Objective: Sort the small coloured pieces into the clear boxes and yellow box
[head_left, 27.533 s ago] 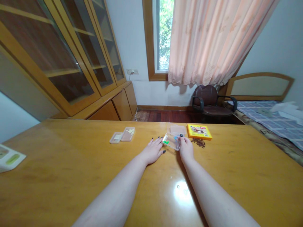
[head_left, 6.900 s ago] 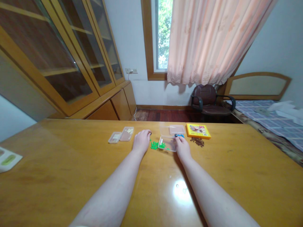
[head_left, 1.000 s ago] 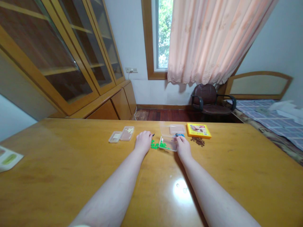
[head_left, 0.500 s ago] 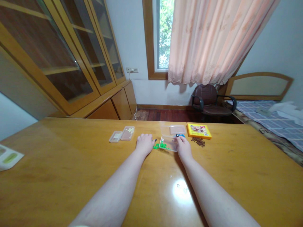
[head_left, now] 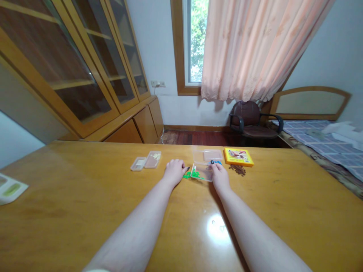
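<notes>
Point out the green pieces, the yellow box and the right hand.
Green pieces (head_left: 195,174): head view, on the thick of the cluster.
Yellow box (head_left: 239,156): head view, on its printed top.
Right hand (head_left: 221,177): head view, on the back of the hand.

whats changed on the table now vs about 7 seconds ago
The left hand has shifted right, nearer the clear box, and fewer loose green pieces show between them. Unchanged: the right hand gripping that box, the yellow box, the brown pieces.

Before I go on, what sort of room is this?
Probably a bedroom, perhaps doubling as a study: a bed at the right, an armchair beyond the table, and a glass-fronted cabinet at the left.
</notes>
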A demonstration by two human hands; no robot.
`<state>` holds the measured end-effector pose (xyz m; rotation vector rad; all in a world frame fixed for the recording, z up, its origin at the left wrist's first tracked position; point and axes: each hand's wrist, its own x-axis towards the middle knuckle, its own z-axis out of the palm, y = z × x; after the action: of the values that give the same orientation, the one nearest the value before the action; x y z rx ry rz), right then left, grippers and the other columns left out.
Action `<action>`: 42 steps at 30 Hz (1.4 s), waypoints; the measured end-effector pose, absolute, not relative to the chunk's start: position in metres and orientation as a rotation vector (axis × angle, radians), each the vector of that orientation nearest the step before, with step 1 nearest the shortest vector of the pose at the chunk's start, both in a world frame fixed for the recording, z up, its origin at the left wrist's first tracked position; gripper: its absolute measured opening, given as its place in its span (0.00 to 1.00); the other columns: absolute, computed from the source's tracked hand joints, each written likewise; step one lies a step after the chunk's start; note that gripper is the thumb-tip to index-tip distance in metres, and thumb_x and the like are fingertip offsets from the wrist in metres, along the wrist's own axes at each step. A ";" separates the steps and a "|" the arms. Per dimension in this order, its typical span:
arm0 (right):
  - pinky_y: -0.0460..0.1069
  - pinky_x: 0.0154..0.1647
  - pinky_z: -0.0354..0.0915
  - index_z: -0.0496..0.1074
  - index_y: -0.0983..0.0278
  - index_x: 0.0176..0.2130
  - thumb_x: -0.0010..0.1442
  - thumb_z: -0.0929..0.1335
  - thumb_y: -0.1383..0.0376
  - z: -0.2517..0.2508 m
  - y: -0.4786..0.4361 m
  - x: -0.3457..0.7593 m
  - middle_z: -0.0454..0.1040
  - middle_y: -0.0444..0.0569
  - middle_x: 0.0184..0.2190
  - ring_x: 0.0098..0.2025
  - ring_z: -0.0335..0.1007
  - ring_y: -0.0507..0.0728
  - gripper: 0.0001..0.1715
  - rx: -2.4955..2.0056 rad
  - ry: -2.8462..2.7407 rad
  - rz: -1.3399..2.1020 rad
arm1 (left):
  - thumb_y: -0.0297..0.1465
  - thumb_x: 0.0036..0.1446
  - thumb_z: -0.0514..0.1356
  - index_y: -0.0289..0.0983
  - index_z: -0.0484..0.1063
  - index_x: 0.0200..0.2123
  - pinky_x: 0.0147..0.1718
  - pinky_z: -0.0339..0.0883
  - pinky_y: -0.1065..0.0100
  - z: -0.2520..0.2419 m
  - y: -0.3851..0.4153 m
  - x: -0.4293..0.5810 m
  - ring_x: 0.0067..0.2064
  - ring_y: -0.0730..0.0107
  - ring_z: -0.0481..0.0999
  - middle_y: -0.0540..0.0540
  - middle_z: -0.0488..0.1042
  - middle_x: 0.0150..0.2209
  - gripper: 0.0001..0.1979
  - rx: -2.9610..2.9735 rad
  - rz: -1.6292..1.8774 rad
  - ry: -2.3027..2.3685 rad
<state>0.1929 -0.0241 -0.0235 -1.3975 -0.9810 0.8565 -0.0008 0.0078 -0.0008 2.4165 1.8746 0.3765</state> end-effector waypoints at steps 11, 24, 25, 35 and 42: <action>0.47 0.26 0.54 0.69 0.63 0.25 0.50 0.63 0.53 -0.024 -0.024 0.193 0.69 0.44 0.22 0.22 0.58 0.52 0.17 -1.411 -0.982 0.846 | 0.37 0.54 0.58 0.41 0.70 0.34 0.39 0.56 0.64 0.000 0.007 -0.002 0.42 0.63 0.66 0.47 0.71 0.36 0.07 2.542 0.397 1.776; 0.47 0.30 0.56 0.72 0.64 0.27 0.51 0.63 0.51 -0.031 -0.021 0.196 0.72 0.47 0.25 0.28 0.63 0.55 0.19 -1.392 -1.032 0.818 | 0.33 0.58 0.53 0.40 0.72 0.34 0.38 0.57 0.64 0.002 0.010 -0.004 0.40 0.63 0.68 0.46 0.74 0.35 0.08 2.491 0.333 1.869; 0.47 0.29 0.55 0.72 0.64 0.27 0.51 0.63 0.51 -0.031 -0.021 0.196 0.72 0.47 0.25 0.28 0.63 0.55 0.20 -1.396 -1.032 0.825 | 0.32 0.58 0.53 0.40 0.72 0.34 0.38 0.57 0.64 0.002 0.010 -0.004 0.40 0.63 0.68 0.46 0.74 0.35 0.08 2.491 0.334 1.875; 0.47 0.26 0.54 0.71 0.64 0.28 0.50 0.62 0.51 -0.023 -0.024 0.193 0.71 0.46 0.25 0.24 0.59 0.53 0.20 -1.402 -0.998 0.863 | 0.29 0.57 0.53 0.37 0.67 0.37 0.41 0.59 0.65 0.004 0.008 0.000 0.41 0.65 0.68 0.45 0.71 0.37 0.05 2.389 0.754 1.852; 0.47 0.25 0.54 0.69 0.63 0.24 0.50 0.63 0.50 -0.017 -0.027 0.191 0.68 0.44 0.21 0.22 0.58 0.53 0.19 -1.403 -0.986 0.868 | 0.32 0.58 0.53 0.38 0.67 0.35 0.44 0.57 0.66 0.016 -0.005 0.007 0.41 0.68 0.67 0.48 0.71 0.35 0.05 2.560 0.829 1.441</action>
<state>0.1908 -0.0270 -0.0171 -1.4033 -0.9856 0.8675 0.0075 -0.0052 0.0164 2.5601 1.4410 0.8291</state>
